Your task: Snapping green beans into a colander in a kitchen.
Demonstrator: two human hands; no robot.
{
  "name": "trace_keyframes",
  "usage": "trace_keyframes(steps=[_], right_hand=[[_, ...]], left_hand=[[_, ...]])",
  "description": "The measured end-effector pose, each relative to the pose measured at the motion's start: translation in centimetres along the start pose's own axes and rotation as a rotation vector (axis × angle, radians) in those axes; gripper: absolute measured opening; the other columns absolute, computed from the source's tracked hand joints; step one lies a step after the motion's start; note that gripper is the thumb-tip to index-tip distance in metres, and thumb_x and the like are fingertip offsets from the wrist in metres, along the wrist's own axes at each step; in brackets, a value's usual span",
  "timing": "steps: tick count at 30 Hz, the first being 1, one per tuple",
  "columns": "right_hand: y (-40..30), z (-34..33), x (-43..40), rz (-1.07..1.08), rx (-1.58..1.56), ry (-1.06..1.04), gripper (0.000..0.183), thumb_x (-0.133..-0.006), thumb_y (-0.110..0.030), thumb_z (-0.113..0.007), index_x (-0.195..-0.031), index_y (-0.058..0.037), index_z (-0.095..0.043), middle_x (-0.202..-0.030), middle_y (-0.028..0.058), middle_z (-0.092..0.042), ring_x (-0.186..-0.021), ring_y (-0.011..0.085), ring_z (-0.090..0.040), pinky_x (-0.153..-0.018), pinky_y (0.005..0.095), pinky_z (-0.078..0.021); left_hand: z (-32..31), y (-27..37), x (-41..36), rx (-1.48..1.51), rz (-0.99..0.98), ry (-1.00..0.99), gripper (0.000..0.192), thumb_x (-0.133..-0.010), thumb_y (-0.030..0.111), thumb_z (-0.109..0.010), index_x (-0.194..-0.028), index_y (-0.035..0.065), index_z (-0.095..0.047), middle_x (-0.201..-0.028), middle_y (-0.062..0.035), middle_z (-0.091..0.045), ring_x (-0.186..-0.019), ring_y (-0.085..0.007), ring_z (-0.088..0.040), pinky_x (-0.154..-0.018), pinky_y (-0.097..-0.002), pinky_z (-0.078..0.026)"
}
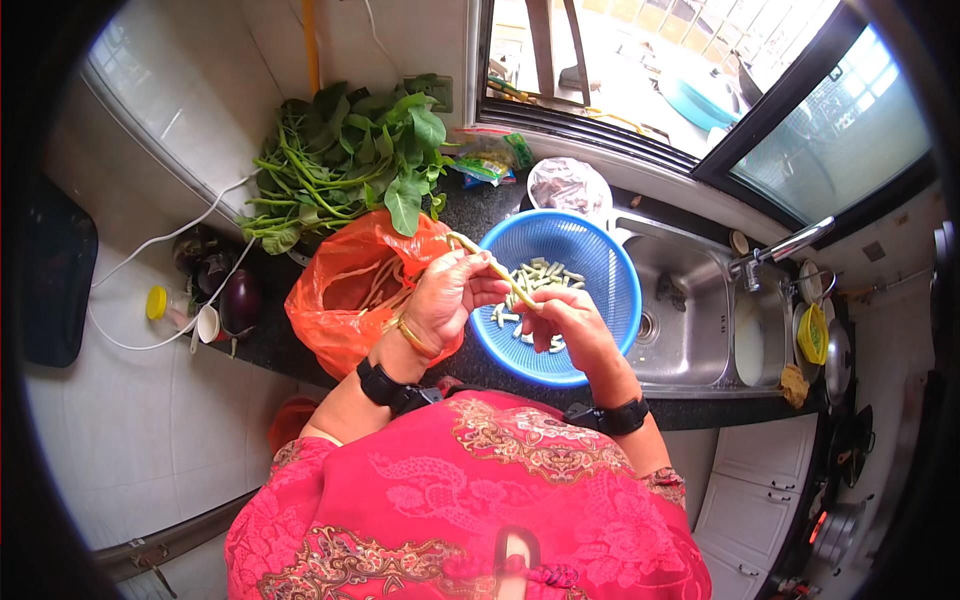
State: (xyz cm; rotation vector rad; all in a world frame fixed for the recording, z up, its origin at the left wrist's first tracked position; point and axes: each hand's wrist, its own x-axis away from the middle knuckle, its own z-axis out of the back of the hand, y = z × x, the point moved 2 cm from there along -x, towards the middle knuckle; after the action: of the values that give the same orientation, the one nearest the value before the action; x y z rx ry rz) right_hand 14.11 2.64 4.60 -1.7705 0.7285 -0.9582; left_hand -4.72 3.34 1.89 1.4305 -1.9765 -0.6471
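A long green bean (504, 274) is stretched between my two hands over the left side of a blue plastic colander (628, 300). My left hand (450, 289) grips its upper part, and my right hand (559, 319) pinches its lower end with thumb and fingers. Short cut bean pieces (551, 274) lie on the colander's bottom, partly covered by my right hand. Just left of the colander, an orange plastic bag (322, 330) stands with its mouth spread, and long whole beans (384, 283) show inside it. My left wrist crosses the bag's right side.
Leafy greens (352, 157) are heaped behind the bag. A steel double sink (682, 330) with a faucet (784, 247) adjoins the colander's right. A plastic-covered bowl (570, 187) and food packets (487, 159) sit below the window. Eggplants (238, 298) and a yellow-lidded jar (166, 306) stand at left.
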Motion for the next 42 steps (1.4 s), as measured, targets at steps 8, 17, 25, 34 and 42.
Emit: trace_keyframes(steps=[8,17,25,34,42], right_hand=[[1.4,0.3,-0.6,-0.031,0.158,0.044,0.023,-0.084,-0.01,-0.044,-0.086,0.0018,-0.063,-0.058,0.0015,-0.052,-0.045,0.0074,-0.046,-0.041,0.0206,-0.0376],[1.2,-0.2,-0.6,-0.001,0.167,0.043,0.021,-0.087,-0.01,-0.044,-0.083,-0.0003,-0.062,-0.057,-0.0006,-0.051,-0.044,0.0057,-0.044,-0.04,0.0199,-0.0351],[3.8,1.3,-2.1,0.183,0.624,0.189,0.02,-0.084,-0.011,-0.045,-0.078,-0.0023,-0.062,-0.055,-0.0013,-0.049,-0.045,0.006,-0.042,-0.04,0.0222,-0.0351],[5.3,5.9,-1.9,-0.066,-0.386,0.54,0.013,-0.082,-0.008,-0.045,-0.082,-0.0023,-0.056,-0.058,0.0019,-0.05,-0.039,0.0107,-0.041,-0.038,0.0246,-0.0354],[1.0,0.7,-0.7,-0.072,-0.212,-0.077,0.018,-0.084,-0.014,-0.048,-0.085,-0.0006,-0.06,-0.069,0.0074,-0.06,-0.052,0.0138,-0.058,-0.047,0.0235,-0.0473]], left_hand=[[-0.3,-0.3,0.2,-0.053,0.003,0.011,0.017,-0.092,0.017,-0.049,-0.093,0.0016,-0.056,-0.088,-0.0107,-0.064,-0.075,-0.017,-0.064,-0.07,-0.0315,-0.055],[-0.6,-0.6,0.3,-0.067,-0.006,-0.003,0.013,-0.091,0.013,-0.049,-0.092,0.0028,-0.056,-0.088,-0.0098,-0.064,-0.073,-0.0143,-0.063,-0.07,-0.0297,-0.054],[-1.3,-1.2,0.7,-0.15,-0.041,0.04,0.015,-0.091,0.016,-0.053,-0.093,0.0021,-0.058,-0.089,-0.0097,-0.065,-0.074,-0.0146,-0.064,-0.07,-0.0294,-0.054],[-2.5,-0.2,1.7,-0.211,-0.235,-0.07,0.015,-0.091,0.014,-0.054,-0.092,0.0006,-0.06,-0.087,-0.0106,-0.065,-0.075,-0.0167,-0.064,-0.071,-0.0283,-0.054],[-1.9,-1.4,0.8,-0.151,-0.037,-0.042,0.016,-0.089,0.018,-0.058,-0.089,0.0025,-0.061,-0.082,-0.0053,-0.064,-0.069,-0.0098,-0.061,-0.063,-0.0233,-0.051]])
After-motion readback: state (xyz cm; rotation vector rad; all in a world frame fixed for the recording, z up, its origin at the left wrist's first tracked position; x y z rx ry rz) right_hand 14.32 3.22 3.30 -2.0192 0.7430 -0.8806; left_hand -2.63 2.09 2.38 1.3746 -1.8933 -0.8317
